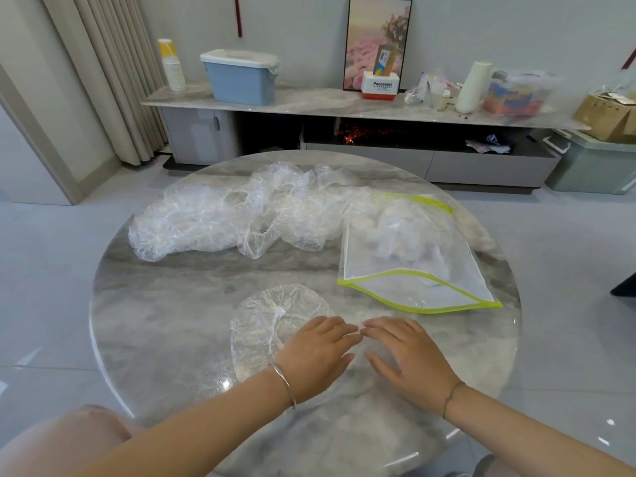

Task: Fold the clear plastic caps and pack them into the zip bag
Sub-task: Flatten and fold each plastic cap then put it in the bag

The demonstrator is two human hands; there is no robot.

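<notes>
Right now both your hands lie flat, fingers straight, gripping nothing. Your left hand (316,349) presses on a clear plastic cap (261,325) near the near edge of the tabletop (155,304). Your right hand (409,352) rests just beside it, fingertips almost meeting. The zip bag (413,270) lies toward the right edge, mouth gaping. A pile of loose caps (213,215) sits at the far left.

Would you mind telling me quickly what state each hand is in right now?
Left hand: open, fingers flat on the clear plastic cap.
Right hand: open, fingers spread, gripping nothing; whether it touches the cap cannot be told.
</notes>
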